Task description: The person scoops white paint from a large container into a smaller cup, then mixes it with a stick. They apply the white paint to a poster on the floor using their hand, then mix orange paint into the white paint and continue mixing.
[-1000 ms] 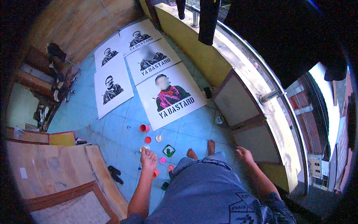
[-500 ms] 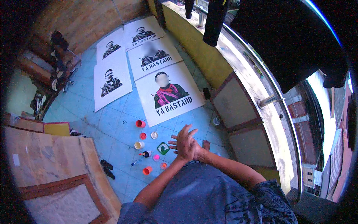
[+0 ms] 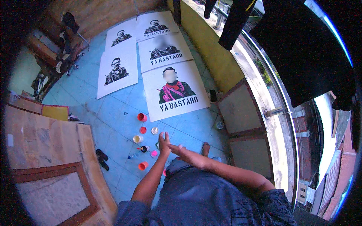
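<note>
L hand (image 3: 164,143): above blue floor (image 3: 113,116), nr pots; fingers up & out straight.
R hand (image 3: 191,156): across front of shirt (image 3: 211,192), fingers straight, a bit blurred, pointing at L hand.
Contact: R fingertips look pressed to lower L hand; which face they meet, can't tell.
Nr L hand: silver pot (image 3: 155,130) just past fingertips, to the L; pink pot (image 3: 154,153) just L of wrist; green bit (image 3: 157,144) mostly hidden behind hand.
Pots, far to near: red cup (image 3: 142,117), red pot (image 3: 143,130), cream pot (image 3: 138,139), dark pot (image 3: 144,149) w/ orange-tipped stick across top, orange cup (image 3: 143,165). All on floor, L of L hand.
Bottle (image 3: 133,156): small, blue, on floor, just L of dark pot.
Front poster (image 3: 176,92): flat on floor beyond pots; blk figure, pink + red on chest, lettering below.
Other posters: two (image 3: 166,51) (image 3: 157,26) behind it, two (image 3: 118,71) (image 3: 120,33) to the L; white w/ blk figures.
Foot (image 3: 206,148): bare, on floor beyond R hand.
R side: yellow wall (image 3: 211,49), metal rail (image 3: 277,112), dk clothes (image 3: 301,49) hanging.
L side: dk shoes (image 3: 102,160) on floor by tan ledge (image 3: 85,150).
</note>
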